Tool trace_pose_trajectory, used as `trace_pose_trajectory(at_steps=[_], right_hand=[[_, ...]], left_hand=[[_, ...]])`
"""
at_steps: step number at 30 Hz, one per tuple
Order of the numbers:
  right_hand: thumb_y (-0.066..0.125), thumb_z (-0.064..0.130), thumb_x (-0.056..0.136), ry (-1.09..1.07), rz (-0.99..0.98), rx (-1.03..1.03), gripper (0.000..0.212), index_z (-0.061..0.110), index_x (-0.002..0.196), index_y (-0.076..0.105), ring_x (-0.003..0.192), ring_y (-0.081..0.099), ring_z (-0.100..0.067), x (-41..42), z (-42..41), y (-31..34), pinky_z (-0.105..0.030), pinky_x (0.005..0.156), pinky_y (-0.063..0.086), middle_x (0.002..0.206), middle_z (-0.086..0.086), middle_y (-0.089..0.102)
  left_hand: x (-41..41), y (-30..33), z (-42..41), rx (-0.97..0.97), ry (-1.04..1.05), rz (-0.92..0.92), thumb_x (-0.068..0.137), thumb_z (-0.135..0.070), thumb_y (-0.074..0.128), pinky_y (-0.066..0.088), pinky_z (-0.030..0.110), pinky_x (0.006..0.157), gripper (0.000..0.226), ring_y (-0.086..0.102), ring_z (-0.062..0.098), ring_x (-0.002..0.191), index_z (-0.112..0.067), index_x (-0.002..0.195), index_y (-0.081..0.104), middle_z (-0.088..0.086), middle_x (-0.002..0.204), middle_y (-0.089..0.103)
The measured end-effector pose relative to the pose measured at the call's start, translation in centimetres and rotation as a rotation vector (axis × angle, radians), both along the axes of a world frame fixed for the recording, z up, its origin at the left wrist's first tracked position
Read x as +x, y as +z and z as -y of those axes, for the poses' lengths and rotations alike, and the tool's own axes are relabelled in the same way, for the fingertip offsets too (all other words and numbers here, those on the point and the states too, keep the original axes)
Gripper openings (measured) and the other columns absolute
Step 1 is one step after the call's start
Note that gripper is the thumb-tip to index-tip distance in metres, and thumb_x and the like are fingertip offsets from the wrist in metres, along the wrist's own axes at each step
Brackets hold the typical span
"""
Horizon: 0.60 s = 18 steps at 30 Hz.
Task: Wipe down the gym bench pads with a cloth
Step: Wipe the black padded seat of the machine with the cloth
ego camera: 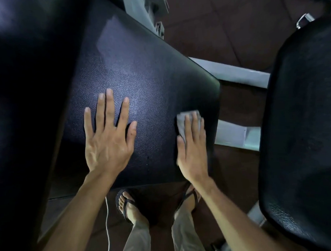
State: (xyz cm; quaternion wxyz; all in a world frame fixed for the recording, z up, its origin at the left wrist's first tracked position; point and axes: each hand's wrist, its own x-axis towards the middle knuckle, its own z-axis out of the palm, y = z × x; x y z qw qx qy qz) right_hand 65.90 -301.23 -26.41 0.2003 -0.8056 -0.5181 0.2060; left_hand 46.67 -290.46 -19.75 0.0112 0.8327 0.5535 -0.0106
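on the black bench pad point(140, 73), left hand point(109, 138) lies flat, fingers spread; right hand point(192, 148) presses grey cloth point(181, 123).

Grey metal frame point(234, 71), brown floor point(232, 29), black flip-flops point(124, 203), white cord point(107, 230).

Gym floor, by look of it. Black textured vinyl pad point(140, 73) in front of me, padded like bench seat. Second black pad point(301, 120) at my right, another dark padded surface point(24, 92) at my left. Grey painted steel frame tubes point(232, 72) under and between pads. Dark reddish-brown floor tiles point(232, 19) with seams, rubbery look. I stand in flip-flops point(126, 203).
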Motion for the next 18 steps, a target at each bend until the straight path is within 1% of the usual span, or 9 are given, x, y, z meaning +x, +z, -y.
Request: trace_pose_trajectory(at_steps=[3,6,7,9,10,12,13,16,18], right_hand=[[0.022,0.035,0.107,-0.213,-0.098,-0.011,0.060,0.012,0.160,0.009,0.157,-0.002,-0.018,1.0,2.4,-0.6,-0.038,0.128,0.003,0.169,-0.005,0.002],[0.023,0.032,0.109,-0.474,-0.149,-0.047,0.058,0.008,0.160,0.011,0.156,0.000,-0.023,4.7,-3.6,-1.5,-0.025,0.123,-0.007,0.169,-0.009,0.006],[0.024,0.030,0.109,-0.553,-0.164,-0.059,0.056,0.006,0.159,0.014,0.156,0.004,-0.025,6.3,-6.4,-2.1,-0.027,0.123,-0.006,0.168,-0.012,0.010],[0.016,0.026,0.109,-0.609,-0.112,-0.045,0.053,0.000,0.153,0.030,0.153,0.018,-0.036,8.6,-10.5,-2.5,-0.044,0.127,0.006,0.163,-0.022,0.023],[0.005,0.029,0.107,-0.567,-0.028,-0.036,0.061,-0.002,0.150,0.036,0.151,0.022,-0.040,8.9,-11.8,-2.8,-0.050,0.126,0.012,0.161,-0.026,0.026],[-0.006,0.042,0.104,-0.408,0.044,-0.031,0.074,0.000,0.154,0.028,0.152,0.017,-0.040,7.4,-12.4,-2.3,-0.049,0.126,0.009,0.163,-0.024,0.021],[-0.004,0.044,0.104,-0.310,0.067,0.006,0.073,0.000,0.156,0.022,0.154,0.013,-0.038,5.6,-11.8,-1.9,-0.046,0.127,0.007,0.165,-0.022,0.017],[0.019,0.036,0.108,-0.051,0.077,0.074,0.061,0.002,0.158,0.016,0.156,0.005,-0.032,0.1,-6.5,0.2,-0.042,0.128,0.009,0.167,-0.018,0.010],[0.019,0.040,0.107,0.038,0.054,0.027,0.062,0.008,0.159,0.012,0.156,0.000,-0.028,-1.8,-1.6,0.9,-0.041,0.127,0.010,0.168,-0.012,0.005]], left_hand=[[-0.1,-0.1,0.1,0.005,0.001,0.009,0.107,-0.046,0.022,0.002,0.052,0.124,0.059,0.004,0.028,0.157,-0.022,0.161,0.017,0.013,0.169,0.004],[0.0,-0.1,0.1,0.012,-0.010,0.013,0.107,-0.046,0.021,0.000,0.051,0.124,0.059,0.004,0.028,0.157,-0.022,0.161,0.017,0.013,0.169,0.003],[0.0,-0.2,0.2,0.016,-0.010,0.011,0.107,-0.046,0.020,0.000,0.051,0.124,0.059,0.003,0.028,0.157,-0.022,0.161,0.017,0.013,0.169,0.003],[0.1,-0.2,0.2,0.021,-0.011,0.003,0.107,-0.046,0.019,0.000,0.051,0.124,0.059,0.003,0.028,0.157,-0.022,0.161,0.016,0.014,0.169,0.003],[0.1,-0.1,0.2,0.019,-0.010,0.000,0.107,-0.046,0.018,0.000,0.051,0.124,0.059,0.003,0.028,0.157,-0.022,0.161,0.016,0.014,0.169,0.002],[0.0,-0.1,0.2,0.012,-0.001,-0.002,0.106,-0.046,0.018,-0.001,0.051,0.124,0.060,0.002,0.028,0.157,-0.022,0.161,0.014,0.013,0.169,0.001],[0.0,0.0,0.2,0.012,0.004,-0.006,0.106,-0.046,0.018,-0.001,0.051,0.124,0.060,0.001,0.027,0.157,-0.022,0.161,0.015,0.013,0.169,0.001],[0.0,0.2,0.2,0.007,0.009,-0.001,0.106,-0.046,0.020,-0.001,0.051,0.124,0.059,0.003,0.027,0.157,-0.023,0.161,0.016,0.013,0.169,0.003],[0.1,0.2,0.1,0.000,0.007,0.012,0.106,-0.046,0.021,-0.001,0.051,0.124,0.059,0.002,0.027,0.157,-0.023,0.161,0.017,0.012,0.169,0.003]])
